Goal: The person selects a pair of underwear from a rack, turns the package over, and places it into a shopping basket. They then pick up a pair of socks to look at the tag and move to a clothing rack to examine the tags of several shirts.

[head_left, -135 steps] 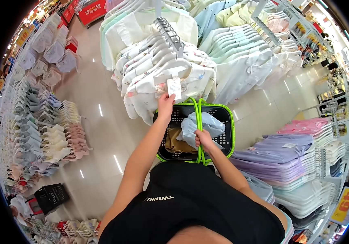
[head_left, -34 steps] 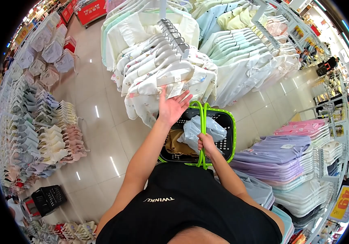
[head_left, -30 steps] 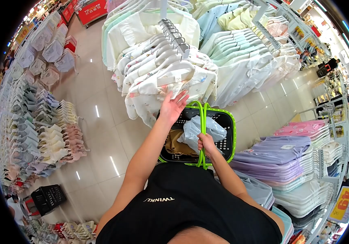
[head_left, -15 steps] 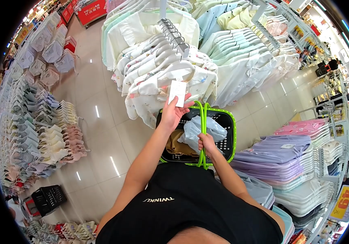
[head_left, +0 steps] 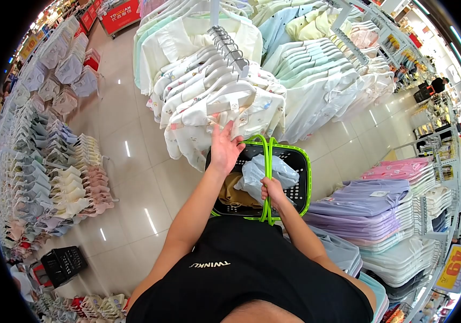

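Note:
My left hand (head_left: 225, 151) is palm up with its fingers apart, the fingertips right at the front of a white patterned top (head_left: 193, 121). That top hangs foremost on a rack arm, and a small pale label (head_left: 234, 103) shows near its neckline. My right hand (head_left: 273, 191) is closed around the bright green handles (head_left: 266, 161) of a shopping basket (head_left: 308, 188). Inside the black, green-rimmed basket lie a light blue garment (head_left: 265, 175) and a brown one (head_left: 236, 194).
Mint and pale garments (head_left: 316, 81) hang to the right of the patterned tops. Folded or stacked lilac clothes (head_left: 354, 202) are close on my right. Bras (head_left: 74, 183) fill a rack across the tiled aisle (head_left: 133, 161), and a black basket (head_left: 64, 264) stands at lower left.
My left hand has let go of the white price tag it held and opened, its fingers now up against the patterned top. My right hand keeps its hold on the basket handles.

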### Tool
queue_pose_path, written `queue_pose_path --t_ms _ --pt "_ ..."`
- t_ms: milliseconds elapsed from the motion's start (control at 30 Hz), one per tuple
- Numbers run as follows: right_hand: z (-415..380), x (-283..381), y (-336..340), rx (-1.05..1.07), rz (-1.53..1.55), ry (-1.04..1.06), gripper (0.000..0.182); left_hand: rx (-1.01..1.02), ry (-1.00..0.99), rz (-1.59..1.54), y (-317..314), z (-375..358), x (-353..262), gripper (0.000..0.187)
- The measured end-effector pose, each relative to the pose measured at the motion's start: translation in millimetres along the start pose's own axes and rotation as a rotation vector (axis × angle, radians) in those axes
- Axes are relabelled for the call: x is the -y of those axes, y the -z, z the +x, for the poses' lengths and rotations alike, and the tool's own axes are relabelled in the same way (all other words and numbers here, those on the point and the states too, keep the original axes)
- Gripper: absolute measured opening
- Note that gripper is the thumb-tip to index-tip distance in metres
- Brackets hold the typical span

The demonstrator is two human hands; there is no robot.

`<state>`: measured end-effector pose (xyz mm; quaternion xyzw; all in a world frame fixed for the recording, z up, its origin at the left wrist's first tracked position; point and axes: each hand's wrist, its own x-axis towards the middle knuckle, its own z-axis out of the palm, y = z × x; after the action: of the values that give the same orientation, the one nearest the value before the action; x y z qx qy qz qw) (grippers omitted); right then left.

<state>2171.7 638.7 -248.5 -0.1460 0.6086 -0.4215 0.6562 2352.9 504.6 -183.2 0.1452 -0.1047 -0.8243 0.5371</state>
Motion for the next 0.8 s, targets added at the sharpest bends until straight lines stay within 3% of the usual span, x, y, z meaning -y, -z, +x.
queue_pose_path --t_ms 100,167,267,367,800 --pt "-1 1 -1 0.0 -0.021 0.0 0.011 -0.053 0.013 0.016 5 4 1 0.05" --pt "-1 2 -1 0.0 -0.024 0.002 0.012 -0.131 -0.182 0.359 4 7 6 0.057" --pt "1 2 -1 0.0 -0.033 0.002 0.012 -0.206 -0.231 0.425 -6 1 6 0.053" --pt "1 2 -1 0.001 -0.026 0.0 0.012 -0.148 -0.188 0.496 -9 1 2 0.048" --pt "0 3 -2 0.004 0.011 0.006 0.013 -0.153 -0.224 0.477 -18 -5 -1 0.039"
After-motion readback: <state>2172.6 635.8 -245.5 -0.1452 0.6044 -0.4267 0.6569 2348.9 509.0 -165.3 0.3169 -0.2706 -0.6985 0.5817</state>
